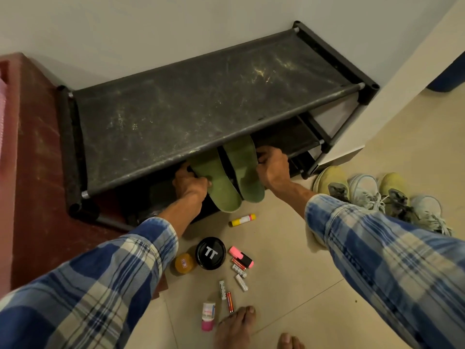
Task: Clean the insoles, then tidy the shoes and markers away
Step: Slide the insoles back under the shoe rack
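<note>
Nearest, on the floor below both hands, lie a pink highlighter, a yellow-and-pink marker, loose batteries and a black round tin. None of them is being touched.

The shoes stand in a row just to the outside of the right forearm. Their far ends are cut off by the sleeve, so I cannot tell whether they have insoles inside.

The left hand has its thumb and curled fingers pinched on the outer edge of the left insole. The right hand curls over the outer edge of the right insole. The two green insoles lie side by side between the hands, with their near ends sticking out from under the shoe rack.

They look light, thin and floppy, and would probably sag if held by one tip. A hold at mid-length along the edge, as both hands have now, should keep them flat. The foam should not slip much.

The dusty top shelf hides the far ends of both insoles and the fingertips of both hands. What the insoles rest on is also lost in the dark beneath it.
</note>
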